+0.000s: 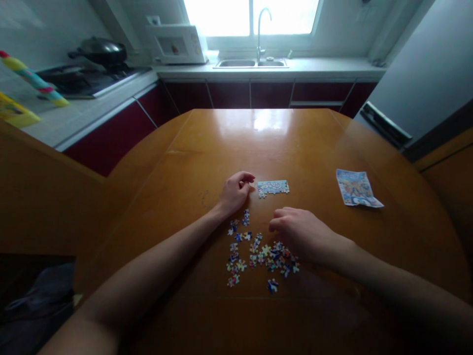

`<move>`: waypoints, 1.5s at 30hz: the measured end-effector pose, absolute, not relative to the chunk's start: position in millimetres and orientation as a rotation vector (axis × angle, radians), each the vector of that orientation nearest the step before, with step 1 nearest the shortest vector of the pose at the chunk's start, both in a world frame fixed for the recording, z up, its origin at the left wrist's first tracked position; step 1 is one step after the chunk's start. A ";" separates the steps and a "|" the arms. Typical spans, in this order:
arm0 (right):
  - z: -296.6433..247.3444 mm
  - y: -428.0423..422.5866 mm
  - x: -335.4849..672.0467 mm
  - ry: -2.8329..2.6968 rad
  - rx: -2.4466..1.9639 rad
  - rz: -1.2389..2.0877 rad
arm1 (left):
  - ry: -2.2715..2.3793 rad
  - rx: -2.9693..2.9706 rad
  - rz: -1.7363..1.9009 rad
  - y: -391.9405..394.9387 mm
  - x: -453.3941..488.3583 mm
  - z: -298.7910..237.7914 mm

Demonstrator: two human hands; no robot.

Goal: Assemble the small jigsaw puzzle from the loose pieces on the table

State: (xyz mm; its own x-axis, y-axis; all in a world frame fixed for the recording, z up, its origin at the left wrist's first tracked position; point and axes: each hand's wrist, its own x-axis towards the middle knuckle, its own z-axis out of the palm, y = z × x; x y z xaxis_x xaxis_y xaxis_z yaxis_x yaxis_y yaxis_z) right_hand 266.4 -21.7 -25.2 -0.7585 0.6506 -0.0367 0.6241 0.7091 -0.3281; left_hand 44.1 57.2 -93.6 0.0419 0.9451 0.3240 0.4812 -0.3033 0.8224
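Observation:
A partly joined jigsaw puzzle (pixel 272 187), a pale blue strip with an uneven lower edge, lies flat near the middle of the table. Just left of it rests my left hand (pixel 235 190), fingers loosely bent, a gap between them and the thumb, nothing seen in it. Closer to me, my right hand (pixel 297 228) hovers over or beside the loose puzzle pieces (pixel 275 256). Its fingers are curled together, and whatever they may hold is hidden. More small joined or loose pieces (pixel 234 266) spread out to the left of that heap.
A creased picture sheet (pixel 356 188) lies on the right of the wooden table (pixel 207 138). Beyond the table are a counter with a sink (pixel 236 63) and a white microwave (pixel 179 44). A dark pan (pixel 101 50) stands on the stove at the left.

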 end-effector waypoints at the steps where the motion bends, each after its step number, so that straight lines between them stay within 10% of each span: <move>1: -28.1 -24.6 263.8 -2.843 -1.017 0.502 | 1.436 1.822 1.208 57.3 44.1 -94.0; 19: -46.1 -44.5 244.8 -2.884 -0.903 0.540 | 1.428 1.803 1.213 57.7 43.3 -95.4; 28: -47.9 12.1 257.5 -1.763 -1.091 1.308 | 1.342 2.195 1.268 39.9 47.9 -79.3; 45: -66.6 28.1 257.1 -1.334 -0.994 1.385 | 1.217 2.402 1.234 28.7 55.2 -74.0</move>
State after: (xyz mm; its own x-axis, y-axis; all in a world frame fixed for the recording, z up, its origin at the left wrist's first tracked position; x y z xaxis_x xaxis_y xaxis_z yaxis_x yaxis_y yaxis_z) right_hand 257.1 28.1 -66.6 -0.2306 0.9716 0.0525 -0.0892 0.0326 -0.9955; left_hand 55.2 28.7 -74.0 0.3208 0.7355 0.5967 0.5865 -0.6490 0.4846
